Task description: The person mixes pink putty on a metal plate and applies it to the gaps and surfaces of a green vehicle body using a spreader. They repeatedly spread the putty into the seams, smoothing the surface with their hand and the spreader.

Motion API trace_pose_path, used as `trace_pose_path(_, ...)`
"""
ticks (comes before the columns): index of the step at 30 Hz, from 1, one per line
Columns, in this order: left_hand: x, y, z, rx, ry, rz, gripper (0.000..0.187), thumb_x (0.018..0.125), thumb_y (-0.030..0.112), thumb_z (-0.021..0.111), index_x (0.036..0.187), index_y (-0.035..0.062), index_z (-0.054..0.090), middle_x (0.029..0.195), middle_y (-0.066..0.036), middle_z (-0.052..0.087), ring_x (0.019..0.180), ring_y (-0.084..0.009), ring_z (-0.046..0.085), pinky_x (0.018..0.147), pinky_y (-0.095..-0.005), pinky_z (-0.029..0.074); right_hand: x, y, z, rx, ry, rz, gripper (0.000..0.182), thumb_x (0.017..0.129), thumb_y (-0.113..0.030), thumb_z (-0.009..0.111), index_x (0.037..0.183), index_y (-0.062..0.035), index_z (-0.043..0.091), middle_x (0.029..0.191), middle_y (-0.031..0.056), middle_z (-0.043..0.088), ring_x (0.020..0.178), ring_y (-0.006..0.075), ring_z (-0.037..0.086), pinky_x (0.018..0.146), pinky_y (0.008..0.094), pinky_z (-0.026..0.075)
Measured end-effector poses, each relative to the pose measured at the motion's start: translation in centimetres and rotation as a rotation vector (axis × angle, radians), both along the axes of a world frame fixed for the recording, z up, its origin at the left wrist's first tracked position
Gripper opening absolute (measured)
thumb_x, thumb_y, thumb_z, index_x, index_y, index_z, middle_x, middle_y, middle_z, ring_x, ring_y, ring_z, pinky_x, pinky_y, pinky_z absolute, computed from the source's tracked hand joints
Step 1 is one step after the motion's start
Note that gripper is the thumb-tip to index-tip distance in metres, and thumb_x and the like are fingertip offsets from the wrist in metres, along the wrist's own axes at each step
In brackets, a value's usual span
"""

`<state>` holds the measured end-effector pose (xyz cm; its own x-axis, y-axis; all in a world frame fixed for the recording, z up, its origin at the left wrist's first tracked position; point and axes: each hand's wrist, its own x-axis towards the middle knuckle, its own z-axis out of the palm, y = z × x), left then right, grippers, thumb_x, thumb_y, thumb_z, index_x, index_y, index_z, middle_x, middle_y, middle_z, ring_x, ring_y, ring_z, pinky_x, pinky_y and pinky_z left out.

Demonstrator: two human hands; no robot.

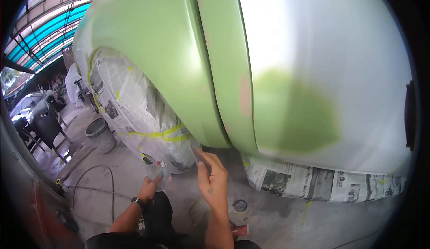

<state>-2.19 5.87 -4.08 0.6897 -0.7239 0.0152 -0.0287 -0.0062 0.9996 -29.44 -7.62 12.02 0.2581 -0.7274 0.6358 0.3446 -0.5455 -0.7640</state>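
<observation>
Pinching 1 thin translucent blade (196,152), blurred, long axis steep, tip up and slightly left: right hand (212,177), below the smooth green panel (156,38). Closed on 1 clear, shiny piece (164,177), left hand (150,187). Adjacent: crinkled newspaper covering (134,87), yellow tape (156,135). Outward: newspaper strip (322,181), reading "Report child"; 1 round-rimmed grey bucket (104,143).

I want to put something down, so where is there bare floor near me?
Bare floor shows between the round object and the tape strip, and right of that strip, below the newspaper. It's tighter beside the right arm, by the red item, and where the hose loops.
</observation>
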Motion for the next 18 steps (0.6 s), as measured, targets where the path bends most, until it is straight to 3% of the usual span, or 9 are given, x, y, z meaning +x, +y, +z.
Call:
trace_pose_path(4, 0.6, 0.4, -0.7, 0.066, -0.031, 0.063, 0.030, 0.101, 0.022, 0.070, 0.118, -0.0026, 0.071, 0.107, -0.005, 0.074, 0.089, -0.0135, 0.068, 0.081, -0.0334, 0.054, -0.4, 0.2, 0.3, 0.013, 0.011, 0.055, 0.031, 0.096, 0.003, 0.058, 0.125, 0.0041, 0.070, 0.109, 0.0170, 0.071, 0.100, 0.0255, 0.070, 0.093, 0.0320, 0.051)
trace_pose_path(13, 0.2, 0.3, -0.5, 0.040, -0.019, 0.048, 0.029, 0.101, 0.018, 0.069, 0.122, -0.0026, 0.068, 0.110, -0.004, 0.074, 0.091, -0.0131, 0.069, 0.083, -0.0324, 0.055, -1.0, -0.1, 0.3, 0.014, -0.042, 0.042, 0.029, 0.095, 0.003, 0.058, 0.122, 0.0035, 0.071, 0.107, 0.0168, 0.070, 0.100, 0.0253, 0.069, 0.092, 0.0314, 0.051)
trace_pose_path(16, -0.8, -0.1, -0.2, -0.003, 0.021, 0.053, 0.028, 0.102, 0.019, 0.069, 0.119, -0.0027, 0.070, 0.108, -0.003, 0.074, 0.091, -0.0120, 0.068, 0.083, -0.0314, 0.054, -0.9, -0.5, -0.2, 0.001, -0.038, 0.017, 0.030, 0.097, 0.002, 0.059, 0.125, 0.0049, 0.069, 0.108, 0.0133, 0.072, 0.101, 0.0235, 0.069, 0.092, 0.0319, 0.051)
trace_pose_path(18, -1.0, -0.2, -0.3, -0.016, 0.039, 0.046, 0.027, 0.102, 0.018, 0.068, 0.120, -0.0029, 0.070, 0.109, -0.003, 0.074, 0.092, -0.0123, 0.068, 0.083, -0.0312, 0.055, -0.3, -0.9, -1.5, 0.202, -0.144, 0.109, 0.030, 0.098, 0.000, 0.058, 0.126, 0.0041, 0.068, 0.115, 0.0144, 0.071, 0.106, 0.0243, 0.068, 0.095, 0.0341, 0.050)
